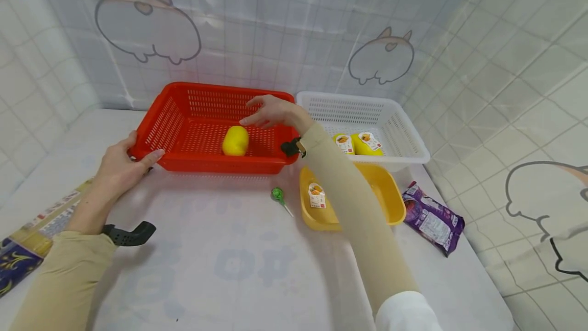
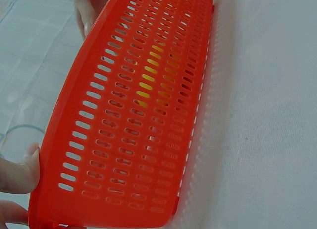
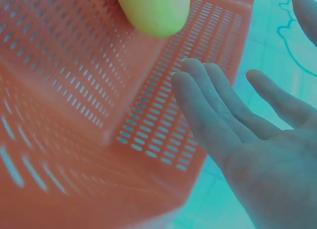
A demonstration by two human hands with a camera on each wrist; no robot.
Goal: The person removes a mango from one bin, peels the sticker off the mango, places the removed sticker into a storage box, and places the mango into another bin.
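Observation:
My left hand [image 1: 118,166] grips the left end of the red plastic basket [image 1: 220,164], its thumb over the rim at the near corner. In the left wrist view, the slotted wall of the basket [image 2: 124,120] stands close to that thumb. A smooth, oblong yellow fruit [image 1: 236,141] lies in the basket near its front wall. Above the right half of the basket is my right hand [image 1: 274,110], fingers loosely extended and holding nothing. The right wrist view has its fingers spread beside the slotted wall, apart from the fruit [image 3: 156,14].
To the right is a white basket [image 1: 415,149] with two labelled yellow fruits [image 1: 367,144]. In front of it stands a yellow bin [image 1: 392,203], partly behind my right forearm. A green lollipop [image 1: 277,194], a purple packet [image 1: 434,218] and a long patterned box [image 1: 27,254] lie around.

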